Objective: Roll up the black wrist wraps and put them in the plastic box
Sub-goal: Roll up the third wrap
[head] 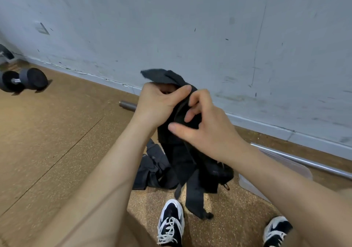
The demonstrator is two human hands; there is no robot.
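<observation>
A long black wrist wrap [182,157] hangs in front of me, its top end folded over above my hands and its tail reaching down to the floor near my shoe. My left hand [158,103] grips the upper part of the wrap with curled fingers. My right hand [203,124] pinches the strap just beside it, thumb below and fingers on top. More black wraps [152,168] lie in a heap on the floor under my hands. The clear plastic box [253,185] sits on the floor to the right, mostly hidden by my right forearm.
A grey wall runs across the back. A steel barbell [304,161] lies along its base, its end [126,104] showing left of my hands. A black dumbbell [22,80] rests at far left on the cork-coloured floor. My two sneakers [171,224] stand below.
</observation>
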